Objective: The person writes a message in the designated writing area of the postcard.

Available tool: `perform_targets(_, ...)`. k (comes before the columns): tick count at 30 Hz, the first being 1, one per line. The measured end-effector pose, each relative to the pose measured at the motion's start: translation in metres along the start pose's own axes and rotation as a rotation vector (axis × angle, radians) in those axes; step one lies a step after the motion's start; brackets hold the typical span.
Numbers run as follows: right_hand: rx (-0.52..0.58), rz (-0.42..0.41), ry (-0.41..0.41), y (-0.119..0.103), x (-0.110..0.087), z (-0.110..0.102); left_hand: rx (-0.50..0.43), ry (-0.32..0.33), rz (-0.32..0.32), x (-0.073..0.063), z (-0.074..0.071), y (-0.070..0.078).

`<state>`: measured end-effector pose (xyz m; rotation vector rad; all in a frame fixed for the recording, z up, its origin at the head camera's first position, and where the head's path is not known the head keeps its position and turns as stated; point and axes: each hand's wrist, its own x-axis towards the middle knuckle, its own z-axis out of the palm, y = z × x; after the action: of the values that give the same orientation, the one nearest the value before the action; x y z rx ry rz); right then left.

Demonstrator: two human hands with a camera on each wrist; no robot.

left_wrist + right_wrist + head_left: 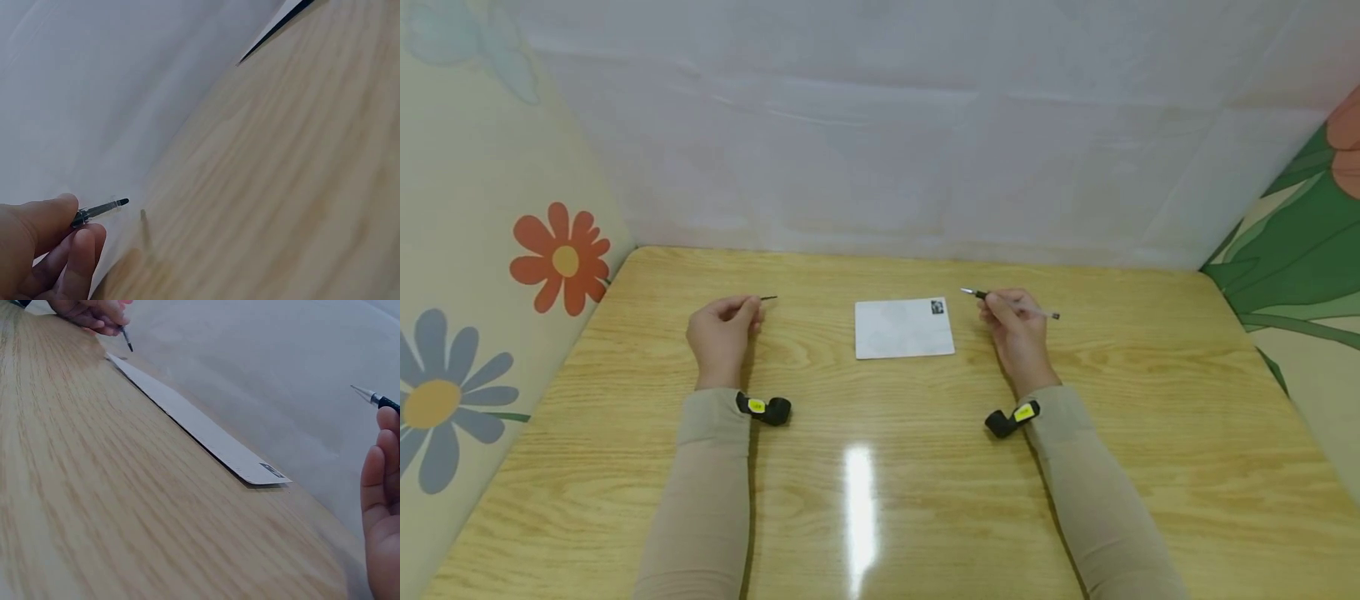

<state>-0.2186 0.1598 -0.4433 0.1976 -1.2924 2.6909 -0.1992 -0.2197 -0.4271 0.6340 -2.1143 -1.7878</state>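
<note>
With the ballpoint pen (978, 294) pinched in the right hand (1019, 333) and its apparent cap (103, 210) pinched in the left hand (720, 337), the stamped white card (898, 331) on the table (880, 400) between them could be smudged if brushed by the bare tip (361, 391).

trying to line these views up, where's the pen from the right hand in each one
Head: right of centre, the pen held in the right hand, tip pointing left.
Left wrist: not in it.
Right wrist: at the right edge, partly cut off, tip pointing up and left.
Shared landmark: the white card, near the middle in head, cut off along the top in left wrist, diagonal in right wrist.
</note>
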Motion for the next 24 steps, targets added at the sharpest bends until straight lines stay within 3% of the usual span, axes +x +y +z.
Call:
perform_targets(5, -0.019, 0.001, 0.001, 0.0009, 0.0003, -0.0004, 0.133, -0.016, 0.032, 0.0006, -0.0051, -0.0015)
perform_targets(9, -0.024, -0.001, 0.0, 0.0011, 0.001, -0.0007, 0.177, -0.022, 0.055, 0.0016, -0.0068, -0.0022)
perform_targets(17, -0.021, 0.004, -0.013, 0.001, 0.0015, -0.0008, 0.347, 0.022, 0.079, 0.0012, -0.0073, -0.0032)
perform_targets(24, -0.007, 0.016, -0.019, 0.0023, 0.002, -0.0028, 0.384, 0.036, 0.078, 0.0008, -0.0075, -0.0033)
